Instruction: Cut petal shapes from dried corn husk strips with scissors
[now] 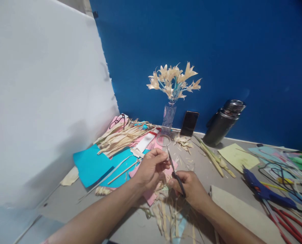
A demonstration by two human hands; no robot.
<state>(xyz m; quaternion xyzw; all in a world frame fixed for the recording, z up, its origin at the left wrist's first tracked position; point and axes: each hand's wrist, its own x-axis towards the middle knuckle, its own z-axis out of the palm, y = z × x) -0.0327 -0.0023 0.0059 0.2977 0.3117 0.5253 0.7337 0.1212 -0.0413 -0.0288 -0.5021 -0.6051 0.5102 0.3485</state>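
Note:
My right hand (189, 188) grips a pair of black-handled scissors (173, 173), their blades pointing up and away. Beside the blades, my left hand (153, 167) is closed in a pinch. Whatever lies between its fingertips is too small to make out. Under and around both hands are dried husk strips and scraps (163, 217), along with pieces of pink paper (149, 197). A roll of tape (163, 139) lies just beyond the scissor tips. Farther back, pale husk flowers (172, 79) stand in a clear plastic bottle (168, 118).
Blue paper (92, 166) and a pile of dried husks (125, 135) lie at left. A phone (189, 123) and a dark thermos (223, 123) stand by the blue wall. At right are yellow paper (239, 157), a blue glue gun (268, 191), and red pipe-like strips (290, 222).

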